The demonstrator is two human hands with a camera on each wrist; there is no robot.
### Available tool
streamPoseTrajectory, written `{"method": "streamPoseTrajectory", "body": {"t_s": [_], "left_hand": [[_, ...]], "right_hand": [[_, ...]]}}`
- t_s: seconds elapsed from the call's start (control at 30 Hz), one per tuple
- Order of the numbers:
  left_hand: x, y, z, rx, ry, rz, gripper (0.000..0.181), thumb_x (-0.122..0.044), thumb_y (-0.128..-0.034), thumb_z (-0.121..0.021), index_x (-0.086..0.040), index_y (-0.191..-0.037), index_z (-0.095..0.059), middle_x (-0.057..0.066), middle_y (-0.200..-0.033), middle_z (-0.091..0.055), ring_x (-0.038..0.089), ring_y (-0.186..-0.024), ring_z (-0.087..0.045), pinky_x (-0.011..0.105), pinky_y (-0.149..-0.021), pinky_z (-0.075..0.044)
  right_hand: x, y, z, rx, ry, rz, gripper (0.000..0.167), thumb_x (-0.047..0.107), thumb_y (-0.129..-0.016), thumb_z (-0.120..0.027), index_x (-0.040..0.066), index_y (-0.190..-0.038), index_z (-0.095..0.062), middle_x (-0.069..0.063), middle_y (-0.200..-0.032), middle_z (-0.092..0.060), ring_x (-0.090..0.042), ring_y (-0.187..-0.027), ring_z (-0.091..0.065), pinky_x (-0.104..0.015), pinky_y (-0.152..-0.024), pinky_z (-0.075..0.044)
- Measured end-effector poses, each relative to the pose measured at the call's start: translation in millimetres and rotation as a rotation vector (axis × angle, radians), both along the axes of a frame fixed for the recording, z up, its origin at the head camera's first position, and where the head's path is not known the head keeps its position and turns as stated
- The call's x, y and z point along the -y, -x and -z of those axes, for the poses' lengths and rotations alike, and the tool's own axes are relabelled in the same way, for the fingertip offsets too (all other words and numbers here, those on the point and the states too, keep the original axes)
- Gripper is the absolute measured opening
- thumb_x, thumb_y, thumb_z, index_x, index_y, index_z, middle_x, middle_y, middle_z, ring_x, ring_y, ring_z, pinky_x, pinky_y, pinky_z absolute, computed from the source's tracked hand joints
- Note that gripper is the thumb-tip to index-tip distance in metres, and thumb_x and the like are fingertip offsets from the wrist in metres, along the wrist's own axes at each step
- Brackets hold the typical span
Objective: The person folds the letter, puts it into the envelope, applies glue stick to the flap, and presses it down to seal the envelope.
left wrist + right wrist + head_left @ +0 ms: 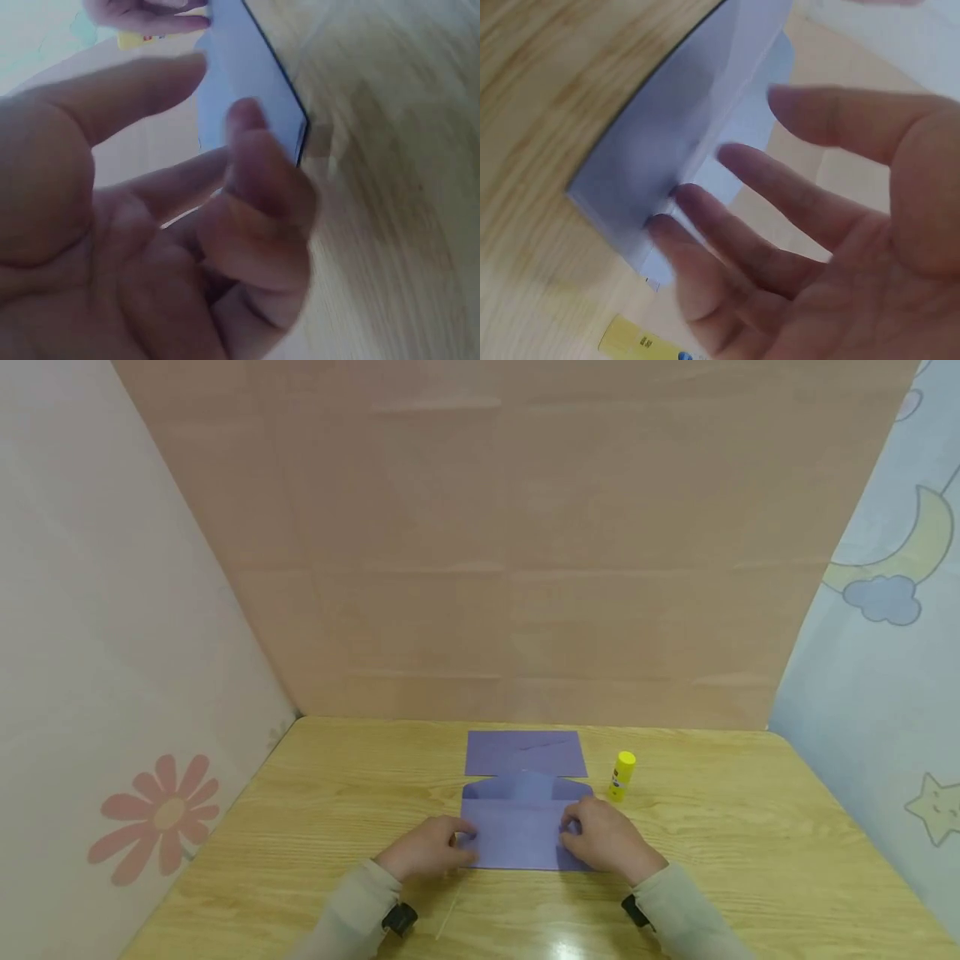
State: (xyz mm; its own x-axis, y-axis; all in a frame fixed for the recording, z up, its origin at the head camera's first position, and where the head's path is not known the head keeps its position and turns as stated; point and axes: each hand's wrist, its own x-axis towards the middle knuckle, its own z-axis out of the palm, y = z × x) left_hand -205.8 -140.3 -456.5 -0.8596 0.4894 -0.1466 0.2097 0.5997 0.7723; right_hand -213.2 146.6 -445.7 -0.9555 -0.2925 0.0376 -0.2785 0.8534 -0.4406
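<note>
A purple paper envelope [517, 839] lies on the wooden table, its flap [528, 787] unfolded toward the back. At its left edge is my left hand [429, 850], thumb and index finger apart, the other fingers loosely bent. My right hand [606, 837] is over the envelope's right side; in the right wrist view its fingertips touch or hover just above the paper [656, 135], and the thumb stands apart. Neither hand visibly pinches the paper. Just behind the flap lies a second flat purple piece [525, 752], a rectangle with a faint diagonal crease.
A yellow glue stick [622, 777] stands upright to the right of the envelope. A thin pale strip [448, 910] lies near the left wrist. A brown paper backdrop [510, 568] rises behind the table [360, 768], with printed walls on both sides.
</note>
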Motion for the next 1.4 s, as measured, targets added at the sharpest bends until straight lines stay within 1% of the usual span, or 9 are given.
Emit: {"method": "streamPoseTrajectory", "body": {"t_s": [0.13,0.3,0.5,0.6,0.73,0.83,0.97,1.23,1.4], "left_hand": [[-3.8,-3.2,0.1,0.003,0.049,0.014,0.05,-0.015,-0.0894,-0.074,0.01,-0.13,-0.059,0.0,-0.067,-0.057,0.009,-0.05,-0.051,0.025,-0.048,-0.044],[-6.1,-4.6,0.0,-0.002,0.07,0.01,0.051,-0.015,-0.0895,-0.074,0.011,-0.131,-0.059,-0.002,-0.067,-0.057,0.008,-0.049,-0.051,0.024,-0.047,-0.044],[-4.4,-3.8,-2.0,-0.021,0.071,0.037,0.052,-0.018,-0.09,-0.074,0.011,-0.131,-0.059,-0.003,-0.066,-0.058,0.008,-0.05,-0.051,0.025,-0.05,-0.045],[-1.3,-3.0,-2.9,-0.03,0.06,0.058,0.053,-0.019,-0.0911,-0.073,0.009,-0.133,-0.057,-0.002,-0.068,-0.058,0.008,-0.052,-0.052,0.024,-0.053,-0.045],[3.4,-0.6,-4.0,-0.051,0.015,0.073,0.049,-0.019,-0.0933,-0.071,0.005,-0.133,-0.057,-0.001,-0.075,-0.059,0.009,-0.055,-0.053,0.024,-0.053,-0.046],[5.5,1.9,-4.0,-0.082,-0.016,0.071,0.041,-0.018,-0.095,-0.069,0.003,-0.129,-0.06,-0.001,-0.078,-0.06,0.008,-0.057,-0.054,0.025,-0.055,-0.047],[6.6,4.4,-3.5,-0.125,-0.04,0.058,0.032,-0.018,-0.0967,-0.067,0.0,-0.123,-0.064,-0.002,-0.081,-0.06,0.007,-0.062,-0.054,0.025,-0.057,-0.048],[6.1,4.5,-5.3,-0.175,-0.082,0.048,0.027,-0.021,-0.0974,-0.065,-0.001,-0.117,-0.068,-0.002,-0.082,-0.06,0.007,-0.065,-0.054,0.025,-0.058,-0.048],[2.9,2.3,-10.4,-0.186,-0.107,0.049,0.028,-0.022,-0.0985,-0.064,-0.002,-0.117,-0.068,-0.003,-0.084,-0.062,0.008,-0.068,-0.056,0.025,-0.061,-0.049]], "right_hand": [[-4,1.8,-2.3,-0.108,0.014,0.068,0.014,0.013,-0.086,-0.072,0.006,-0.098,-0.074,-0.007,-0.099,-0.07,-0.027,-0.094,-0.066,-0.046,-0.08,-0.054],[-17,8.4,-8.1,-0.318,0.114,0.191,0.015,0.009,-0.085,-0.068,0.005,-0.1,-0.064,-0.01,-0.089,-0.06,-0.019,-0.067,-0.053,-0.035,-0.056,-0.045],[-39,20.3,-10.1,-0.49,0.187,0.359,0.042,0.014,-0.083,-0.071,-0.001,-0.117,-0.052,-0.019,-0.1,-0.053,-0.029,-0.07,-0.054,-0.031,-0.047,-0.038],[-51,26.1,-8.1,-0.44,0.172,0.378,0.055,0.018,-0.084,-0.072,-0.005,-0.127,-0.048,-0.023,-0.108,-0.052,-0.033,-0.076,-0.057,-0.032,-0.047,-0.041],[-61,30.8,-5.0,-0.254,0.149,0.342,0.062,0.023,-0.088,-0.068,-0.01,-0.133,-0.043,-0.029,-0.112,-0.054,-0.034,-0.079,-0.059,-0.04,-0.056,-0.049],[-66,33.9,-2.4,-0.146,0.132,0.31,0.053,0.025,-0.091,-0.066,-0.012,-0.125,-0.049,-0.029,-0.11,-0.06,-0.035,-0.086,-0.062,-0.047,-0.069,-0.052],[-72,37.4,3.8,-0.066,0.128,0.292,0.039,0.028,-0.093,-0.066,-0.006,-0.113,-0.06,-0.022,-0.104,-0.068,-0.032,-0.086,-0.064,-0.048,-0.073,-0.052],[-72,37.5,6.6,-0.088,0.143,0.308,0.039,0.032,-0.093,-0.066,-0.002,-0.11,-0.064,-0.02,-0.107,-0.07,-0.033,-0.091,-0.066,-0.05,-0.075,-0.051],[-60,33.0,-1.7,-0.16,0.142,0.322,0.035,0.035,-0.089,-0.067,0.004,-0.106,-0.066,-0.013,-0.101,-0.072,-0.025,-0.08,-0.064,-0.036,-0.061,-0.048]]}}
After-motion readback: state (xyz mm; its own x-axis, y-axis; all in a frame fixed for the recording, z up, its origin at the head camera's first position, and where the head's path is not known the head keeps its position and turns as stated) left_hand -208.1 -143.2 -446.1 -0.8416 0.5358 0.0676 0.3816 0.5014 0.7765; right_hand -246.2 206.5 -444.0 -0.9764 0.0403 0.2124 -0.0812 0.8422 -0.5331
